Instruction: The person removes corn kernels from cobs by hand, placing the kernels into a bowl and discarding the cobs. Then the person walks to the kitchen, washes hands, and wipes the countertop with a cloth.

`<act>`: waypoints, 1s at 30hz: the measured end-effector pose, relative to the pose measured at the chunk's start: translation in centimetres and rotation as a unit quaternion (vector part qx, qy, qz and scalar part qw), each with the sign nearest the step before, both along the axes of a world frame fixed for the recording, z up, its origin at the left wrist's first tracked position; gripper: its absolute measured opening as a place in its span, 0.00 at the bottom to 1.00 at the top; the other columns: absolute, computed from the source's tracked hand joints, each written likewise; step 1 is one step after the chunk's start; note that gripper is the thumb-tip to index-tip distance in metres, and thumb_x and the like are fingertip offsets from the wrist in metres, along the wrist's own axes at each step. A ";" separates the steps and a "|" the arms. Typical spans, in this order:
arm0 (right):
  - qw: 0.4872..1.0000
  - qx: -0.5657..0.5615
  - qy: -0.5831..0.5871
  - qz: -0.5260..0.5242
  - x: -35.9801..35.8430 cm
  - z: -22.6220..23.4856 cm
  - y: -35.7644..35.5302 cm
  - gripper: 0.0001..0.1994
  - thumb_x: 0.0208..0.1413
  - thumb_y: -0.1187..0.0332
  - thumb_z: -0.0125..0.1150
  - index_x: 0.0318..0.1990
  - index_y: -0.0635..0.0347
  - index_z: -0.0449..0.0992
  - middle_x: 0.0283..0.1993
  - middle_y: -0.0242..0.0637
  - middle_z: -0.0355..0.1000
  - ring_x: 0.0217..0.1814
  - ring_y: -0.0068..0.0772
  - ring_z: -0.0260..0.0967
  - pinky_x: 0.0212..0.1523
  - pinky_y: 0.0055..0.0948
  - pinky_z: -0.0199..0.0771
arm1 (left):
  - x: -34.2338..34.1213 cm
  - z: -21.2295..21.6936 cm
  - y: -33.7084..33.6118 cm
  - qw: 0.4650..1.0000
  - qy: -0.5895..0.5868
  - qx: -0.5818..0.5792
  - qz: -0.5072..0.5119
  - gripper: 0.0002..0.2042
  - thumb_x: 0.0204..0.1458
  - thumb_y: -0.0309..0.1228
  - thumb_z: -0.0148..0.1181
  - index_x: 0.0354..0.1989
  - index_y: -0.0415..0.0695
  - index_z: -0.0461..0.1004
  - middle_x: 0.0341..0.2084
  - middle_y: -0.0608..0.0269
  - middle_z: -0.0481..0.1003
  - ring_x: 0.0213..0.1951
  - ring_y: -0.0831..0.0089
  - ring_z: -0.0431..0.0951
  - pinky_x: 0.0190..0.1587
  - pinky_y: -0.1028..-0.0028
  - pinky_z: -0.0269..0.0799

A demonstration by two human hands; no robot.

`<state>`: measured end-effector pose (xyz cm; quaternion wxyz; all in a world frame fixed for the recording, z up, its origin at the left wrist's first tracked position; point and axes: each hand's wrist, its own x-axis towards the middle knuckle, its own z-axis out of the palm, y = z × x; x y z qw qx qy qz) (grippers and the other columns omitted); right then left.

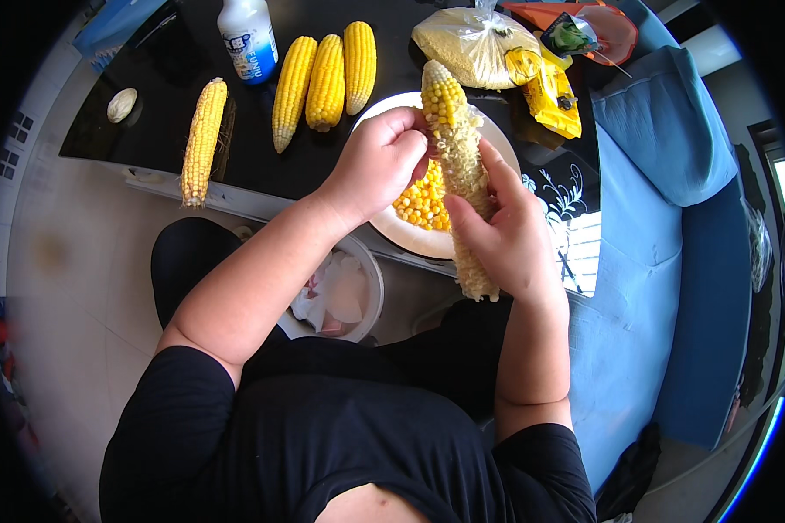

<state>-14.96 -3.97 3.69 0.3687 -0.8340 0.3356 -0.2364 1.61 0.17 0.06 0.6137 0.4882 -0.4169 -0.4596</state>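
Between my hands is a corn cob, tilted with its tip pointing away from me. Yellow kernels remain near the tip; the rest of it shows pale, stripped sockets. My right hand wraps around the bare lower part, thumb on the near side. At the kernelled edge near the tip, my left hand is closed with thumb and fingers pressed together; whatever they pinch is hidden. Below the cob, a white bowl holds loose yellow kernels.
Three whole ears of corn lie beyond my left hand, and another ear rests at the table's near edge. A white-and-blue bottle, a bag of yellow grain and a yellow packet stand farther back. Beneath the edge is a bin.
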 end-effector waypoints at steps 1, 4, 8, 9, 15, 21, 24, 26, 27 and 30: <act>1.000 0.000 -0.006 0.001 0.0 -0.1 0.0 0.30 0.44 0.72 0.60 0.57 0.69 0.57 0.40 0.47 0.71 0.40 0.25 0.70 0.41 0.23 0.69 | -0.3 0.0 -0.1 0.999 0.024 -0.017 0.016 0.09 0.54 0.29 0.44 0.36 0.37 0.68 0.24 0.68 0.69 0.25 0.85 0.67 0.29 0.84 0.64; 0.999 -0.037 -0.012 -0.009 0.2 -0.3 0.0 0.30 0.42 0.68 0.61 0.55 0.68 0.60 0.35 0.51 0.71 0.36 0.37 0.71 0.37 0.28 0.70 | -0.4 -0.3 -0.3 0.992 0.111 -0.061 0.021 0.09 0.54 0.30 0.45 0.33 0.37 0.69 0.20 0.69 0.68 0.21 0.86 0.65 0.25 0.84 0.62; 0.997 -0.070 0.008 -0.017 0.3 -0.2 0.3 0.31 0.41 0.66 0.61 0.55 0.66 0.61 0.32 0.52 0.71 0.32 0.44 0.72 0.34 0.32 0.71 | -0.4 -0.5 -0.5 0.993 0.098 -0.062 0.019 0.10 0.54 0.32 0.45 0.32 0.38 0.69 0.21 0.70 0.68 0.21 0.86 0.65 0.25 0.85 0.61; 0.997 -0.077 0.009 -0.014 0.3 -0.2 0.3 0.31 0.41 0.66 0.61 0.55 0.66 0.61 0.32 0.51 0.71 0.32 0.43 0.72 0.34 0.31 0.71 | -0.3 -0.5 -0.5 0.994 0.090 -0.057 0.013 0.10 0.54 0.32 0.44 0.36 0.38 0.68 0.25 0.68 0.69 0.26 0.84 0.67 0.30 0.84 0.63; 0.998 -0.061 -0.024 -0.001 0.1 -0.5 0.1 0.31 0.41 0.66 0.62 0.55 0.66 0.61 0.31 0.50 0.71 0.31 0.43 0.72 0.32 0.31 0.71 | 0.1 -0.5 -0.2 0.998 0.059 -0.016 0.002 0.11 0.54 0.31 0.43 0.39 0.38 0.68 0.29 0.66 0.70 0.31 0.83 0.69 0.36 0.82 0.65; 1.000 -0.021 -0.003 0.000 0.1 0.1 0.2 0.31 0.43 0.69 0.61 0.56 0.67 0.59 0.40 0.49 0.70 0.39 0.34 0.70 0.40 0.27 0.69 | -0.4 -0.2 -0.5 0.988 0.141 -0.055 0.026 0.10 0.54 0.33 0.43 0.31 0.40 0.68 0.21 0.69 0.68 0.21 0.86 0.65 0.24 0.84 0.62; 0.992 -0.121 0.043 -0.012 0.2 0.0 0.4 0.31 0.41 0.64 0.61 0.56 0.63 0.60 0.34 0.50 0.71 0.32 0.47 0.71 0.32 0.34 0.70 | -0.5 0.2 -0.5 0.989 0.139 -0.047 0.013 0.11 0.55 0.35 0.42 0.35 0.40 0.68 0.26 0.67 0.69 0.26 0.84 0.66 0.30 0.82 0.63; 0.989 -0.123 0.080 -0.016 0.3 0.8 1.0 0.32 0.41 0.63 0.61 0.56 0.62 0.60 0.35 0.49 0.71 0.32 0.47 0.70 0.32 0.35 0.70 | 0.2 -0.1 -0.1 0.997 0.073 -0.010 -0.013 0.15 0.55 0.35 0.40 0.43 0.38 0.67 0.36 0.63 0.71 0.36 0.81 0.70 0.41 0.79 0.66; 0.989 -0.131 0.068 -0.011 0.2 0.7 0.9 0.32 0.41 0.63 0.61 0.56 0.62 0.60 0.36 0.49 0.71 0.32 0.46 0.70 0.32 0.34 0.70 | 0.1 -0.2 -0.2 0.996 0.081 -0.027 -0.002 0.13 0.55 0.35 0.41 0.40 0.39 0.68 0.32 0.65 0.70 0.31 0.83 0.68 0.36 0.81 0.65; 0.990 -0.133 0.038 -0.003 0.2 0.4 0.8 0.32 0.40 0.64 0.61 0.56 0.63 0.60 0.36 0.49 0.71 0.31 0.46 0.70 0.31 0.33 0.70 | -0.2 -0.8 -0.4 0.993 0.098 -0.061 0.014 0.11 0.55 0.34 0.44 0.33 0.40 0.69 0.22 0.71 0.68 0.22 0.87 0.64 0.25 0.85 0.61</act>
